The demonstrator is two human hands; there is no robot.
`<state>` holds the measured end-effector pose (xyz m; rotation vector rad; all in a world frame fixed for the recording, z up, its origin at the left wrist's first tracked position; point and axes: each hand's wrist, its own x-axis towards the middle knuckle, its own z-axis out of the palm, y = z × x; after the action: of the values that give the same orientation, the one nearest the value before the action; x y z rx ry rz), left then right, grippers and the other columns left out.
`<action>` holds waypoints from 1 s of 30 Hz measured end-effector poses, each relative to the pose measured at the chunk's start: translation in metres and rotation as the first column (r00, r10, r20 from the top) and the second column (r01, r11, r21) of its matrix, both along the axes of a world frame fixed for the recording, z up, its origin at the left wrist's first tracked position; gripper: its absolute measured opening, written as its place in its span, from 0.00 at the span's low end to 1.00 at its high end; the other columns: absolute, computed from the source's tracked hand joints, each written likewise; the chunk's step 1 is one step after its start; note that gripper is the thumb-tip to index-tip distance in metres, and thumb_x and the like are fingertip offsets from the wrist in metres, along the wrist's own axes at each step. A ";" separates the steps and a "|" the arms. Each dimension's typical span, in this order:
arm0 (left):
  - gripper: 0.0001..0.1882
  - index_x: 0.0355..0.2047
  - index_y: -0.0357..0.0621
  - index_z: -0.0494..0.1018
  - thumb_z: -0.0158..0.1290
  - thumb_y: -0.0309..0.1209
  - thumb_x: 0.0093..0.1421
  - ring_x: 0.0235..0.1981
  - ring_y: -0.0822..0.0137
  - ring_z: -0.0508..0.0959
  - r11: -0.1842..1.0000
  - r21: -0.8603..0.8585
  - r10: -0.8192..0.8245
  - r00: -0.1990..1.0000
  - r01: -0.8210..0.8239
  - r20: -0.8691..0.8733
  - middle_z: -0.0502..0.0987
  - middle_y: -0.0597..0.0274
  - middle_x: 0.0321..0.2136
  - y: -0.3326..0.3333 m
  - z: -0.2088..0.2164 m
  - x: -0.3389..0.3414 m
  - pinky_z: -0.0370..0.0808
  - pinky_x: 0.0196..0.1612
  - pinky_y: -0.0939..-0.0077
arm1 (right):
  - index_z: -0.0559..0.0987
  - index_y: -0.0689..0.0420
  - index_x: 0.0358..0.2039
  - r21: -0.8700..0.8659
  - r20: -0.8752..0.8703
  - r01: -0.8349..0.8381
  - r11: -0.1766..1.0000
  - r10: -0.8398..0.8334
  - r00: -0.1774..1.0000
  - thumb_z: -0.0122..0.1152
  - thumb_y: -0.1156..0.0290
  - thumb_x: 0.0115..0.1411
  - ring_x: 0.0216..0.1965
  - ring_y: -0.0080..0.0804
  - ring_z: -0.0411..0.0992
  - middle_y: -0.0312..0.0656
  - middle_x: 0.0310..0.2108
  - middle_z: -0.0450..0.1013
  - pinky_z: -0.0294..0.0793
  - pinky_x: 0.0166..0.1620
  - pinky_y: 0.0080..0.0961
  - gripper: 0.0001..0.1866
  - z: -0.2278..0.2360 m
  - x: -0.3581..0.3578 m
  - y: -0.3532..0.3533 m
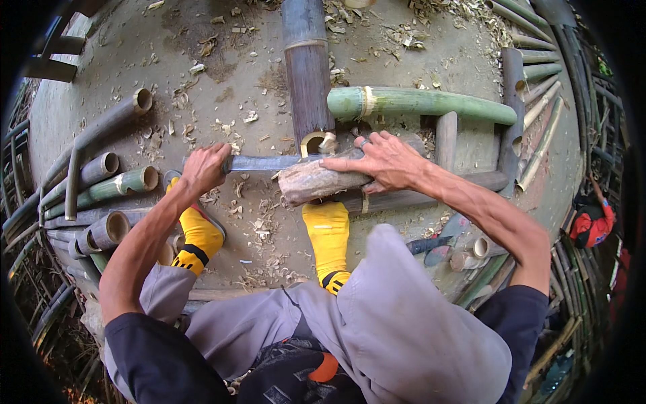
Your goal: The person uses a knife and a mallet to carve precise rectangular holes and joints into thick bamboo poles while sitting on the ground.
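Note:
My left hand [207, 170] is closed round the handle of a machete [266, 163], its blade pointing right. The blade's far end meets the top of a short weathered log [303, 183]. My right hand [385, 160] grips this log from above, thumb stretched along it toward the blade. Just beyond the blade, a dark bamboo pole [308, 87] ends in a hollow, pale-edged opening. A small pale piece [328, 143], blurred, is beside that opening; I cannot tell whether it is loose. My right fingertips are partly hidden behind the hand.
A green bamboo pole [431, 104] lies at the right, against a dark upright-lying pole [511, 108]. Cut bamboo tubes [128, 182] are stacked at the left. Shavings [252, 116] litter the floor. My yellow-socked foot [326, 236] is below the log. Another person in red [592, 222] is far right.

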<state>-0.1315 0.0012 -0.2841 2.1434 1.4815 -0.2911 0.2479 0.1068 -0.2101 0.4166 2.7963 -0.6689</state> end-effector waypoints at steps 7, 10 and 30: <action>0.17 0.32 0.41 0.66 0.55 0.23 0.39 0.32 0.48 0.76 1.000 -0.005 0.028 0.999 -0.028 0.038 0.72 0.52 0.30 0.001 0.003 0.003 0.73 0.34 0.57 | 0.50 0.18 0.64 0.032 -0.321 -0.080 0.996 0.086 0.943 0.62 0.62 0.50 0.31 0.43 0.71 0.51 0.38 0.69 0.74 0.35 0.37 0.45 -0.009 0.022 -0.045; 0.19 0.36 0.40 0.72 0.58 0.27 0.39 0.30 0.49 0.77 0.888 -0.451 0.098 0.995 -0.091 -0.007 0.76 0.52 0.32 0.031 0.004 -0.008 0.75 0.33 0.62 | 0.49 0.29 0.66 -0.029 -0.003 0.171 0.985 -0.171 0.985 0.70 0.55 0.44 0.36 0.49 0.72 0.54 0.40 0.69 0.74 0.40 0.41 0.52 -0.001 0.013 -0.027; 0.23 0.36 0.34 0.77 0.55 0.33 0.38 0.26 0.53 0.80 0.886 -0.378 0.301 0.953 -0.270 0.023 0.78 0.47 0.22 0.038 0.018 0.003 0.76 0.37 0.66 | 0.46 0.57 0.66 -0.481 -0.163 0.830 0.281 -0.959 0.230 0.67 0.57 0.47 0.56 0.47 0.65 0.59 0.57 0.61 0.62 0.59 0.39 0.53 0.039 0.042 -0.065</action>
<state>-0.1282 0.0388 -0.2658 1.5974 1.5307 -0.3414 0.2903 0.0417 -0.1711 2.2124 2.3883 -1.5450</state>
